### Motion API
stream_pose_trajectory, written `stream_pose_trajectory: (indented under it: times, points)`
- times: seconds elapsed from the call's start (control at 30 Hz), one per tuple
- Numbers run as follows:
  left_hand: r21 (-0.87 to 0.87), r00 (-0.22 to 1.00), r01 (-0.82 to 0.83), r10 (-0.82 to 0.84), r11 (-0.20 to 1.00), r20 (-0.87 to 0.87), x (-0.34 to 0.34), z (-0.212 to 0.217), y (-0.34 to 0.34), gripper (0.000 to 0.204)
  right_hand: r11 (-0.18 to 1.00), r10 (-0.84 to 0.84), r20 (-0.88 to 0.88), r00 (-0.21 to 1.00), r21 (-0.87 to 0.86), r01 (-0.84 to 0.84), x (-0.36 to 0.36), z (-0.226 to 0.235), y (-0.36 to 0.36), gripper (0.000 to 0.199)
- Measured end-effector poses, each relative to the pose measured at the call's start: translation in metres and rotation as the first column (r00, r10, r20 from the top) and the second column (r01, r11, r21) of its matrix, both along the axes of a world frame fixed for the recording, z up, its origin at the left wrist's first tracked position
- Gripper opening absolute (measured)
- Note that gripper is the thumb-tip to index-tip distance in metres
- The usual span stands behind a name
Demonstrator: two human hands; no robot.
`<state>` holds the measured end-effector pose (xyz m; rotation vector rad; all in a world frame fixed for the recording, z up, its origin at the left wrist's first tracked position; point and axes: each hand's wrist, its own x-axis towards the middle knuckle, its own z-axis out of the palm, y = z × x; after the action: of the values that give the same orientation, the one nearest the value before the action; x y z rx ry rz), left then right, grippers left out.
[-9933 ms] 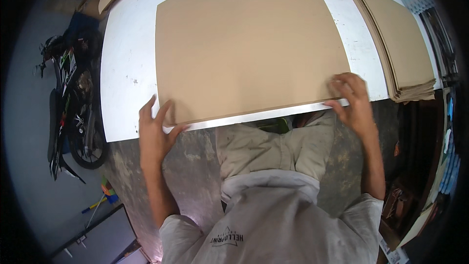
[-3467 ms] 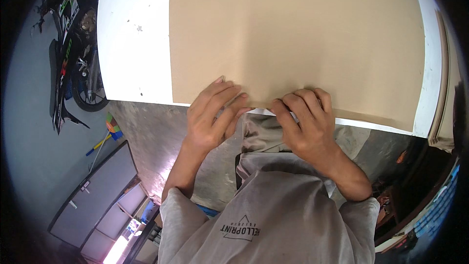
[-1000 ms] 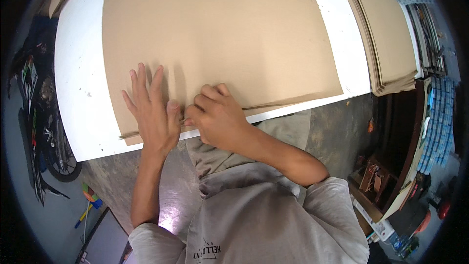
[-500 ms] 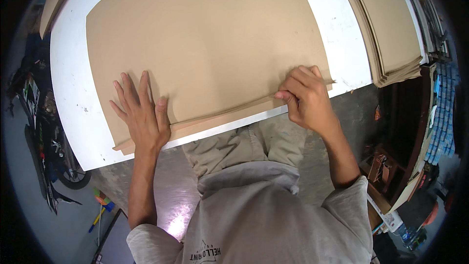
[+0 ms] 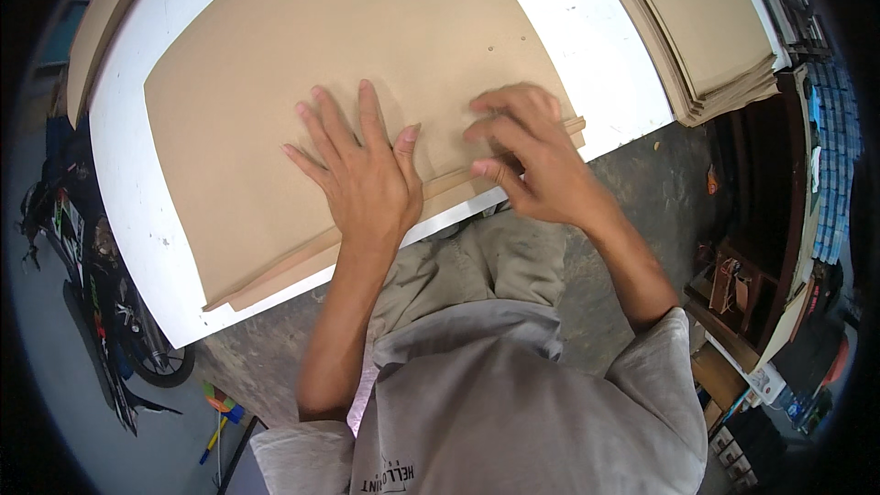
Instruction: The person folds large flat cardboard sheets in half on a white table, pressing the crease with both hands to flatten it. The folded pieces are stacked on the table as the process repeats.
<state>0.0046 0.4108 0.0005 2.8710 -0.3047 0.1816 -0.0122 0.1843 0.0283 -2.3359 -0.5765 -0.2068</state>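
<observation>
A large brown sheet of cardboard or kraft paper [image 5: 302, 46] lies across the white tabletop [image 5: 610, 82]. A narrow folded flap [image 5: 284, 270] runs along its near edge, standing slightly up at the left end. My left hand [image 5: 367, 174] lies palm down on the sheet by that flap, fingers spread. To its right, my right hand [image 5: 532, 156] hovers at or just above the sheet near the flap's right part. Its fingers are bent and apart, slightly blurred, with nothing seen in them. Whether its fingertips touch the sheet I cannot tell.
A stack of brown sheets [image 5: 692, 18] lies on the right side of the tabletop. Another curved brown sheet [image 5: 105, 27] stands at the far left. A bicycle or motorbike [image 5: 115, 312] is on the floor left; a dark wooden cabinet [image 5: 761, 220] stands to the right.
My left hand has slid right along the near edge, closer to my right hand. My right hand has left the flap, its fingers opening. The view has shifted, and the sheet appears further left.
</observation>
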Motion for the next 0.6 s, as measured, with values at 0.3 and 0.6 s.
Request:
stream_pose_trajectory:
  times: [0.3, 0.6]
  points:
    - [-0.141, 0.966, 0.233, -0.212, 0.962, 0.151, -0.017, 0.017, 0.01, 0.059, 0.982, -0.059, 0.025, 0.998, -0.176, 0.063, -0.029, 0.007, -0.075, 0.03]
    - [-0.38, 0.868, 0.492, -0.475, 0.784, 0.143, -0.032, 0.023, -0.062, 0.025, 0.977, -0.175, 0.215, 0.961, -0.079, 0.196, -0.052, -0.028, -0.083, 0.033]
